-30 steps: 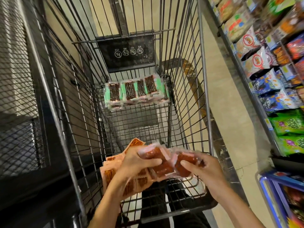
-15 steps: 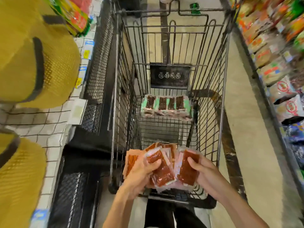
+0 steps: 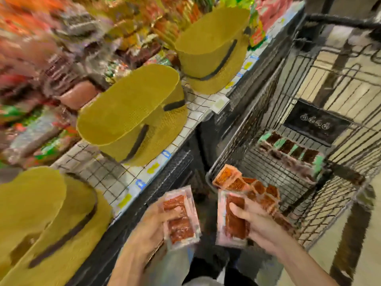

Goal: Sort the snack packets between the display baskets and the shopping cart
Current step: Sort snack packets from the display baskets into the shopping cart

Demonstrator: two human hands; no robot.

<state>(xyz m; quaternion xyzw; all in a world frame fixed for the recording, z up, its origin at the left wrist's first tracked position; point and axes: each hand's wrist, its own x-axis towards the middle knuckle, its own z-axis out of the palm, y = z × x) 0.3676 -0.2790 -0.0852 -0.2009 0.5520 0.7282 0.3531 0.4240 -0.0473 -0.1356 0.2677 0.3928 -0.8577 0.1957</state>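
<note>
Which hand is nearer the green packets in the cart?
Right. The right hand is at the cart's near end, below the green packets; the left hand is farther left, by the shelf.

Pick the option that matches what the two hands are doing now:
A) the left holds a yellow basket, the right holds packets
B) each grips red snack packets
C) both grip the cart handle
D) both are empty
B: the left hand grips red packets and the right hand grips a second red packet, with a gap between them.
</note>
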